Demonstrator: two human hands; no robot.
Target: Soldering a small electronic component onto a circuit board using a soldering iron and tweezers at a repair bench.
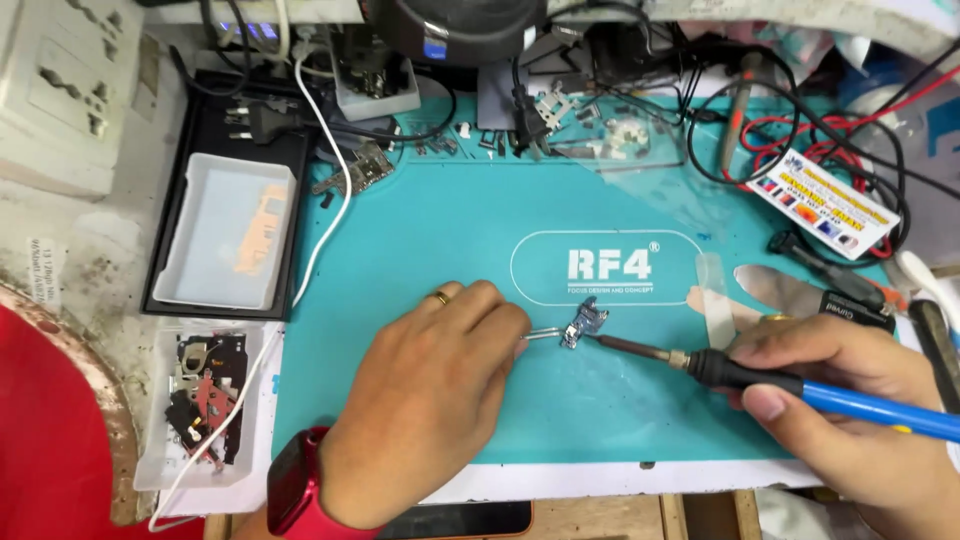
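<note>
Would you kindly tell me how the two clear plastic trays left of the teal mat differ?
The upper tray rests inside a black box lid and holds one pale orange flat part; the lower tray sits on the bench, filled with dark and red small parts. The upper looks frosted and nearly empty, the lower crowded. A white cable passes beside both. Both are rectangular and open-topped.

Bright even overhead light, soft shadows, sharp pic.

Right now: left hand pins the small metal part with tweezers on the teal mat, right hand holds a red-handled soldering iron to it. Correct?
One slip: the soldering iron handle is blue with a black grip, not red. The head view shows it. The rest holds: the left hand pins the small metal part with tweezers on the teal mat, and the right hand holds the iron to it.
</note>
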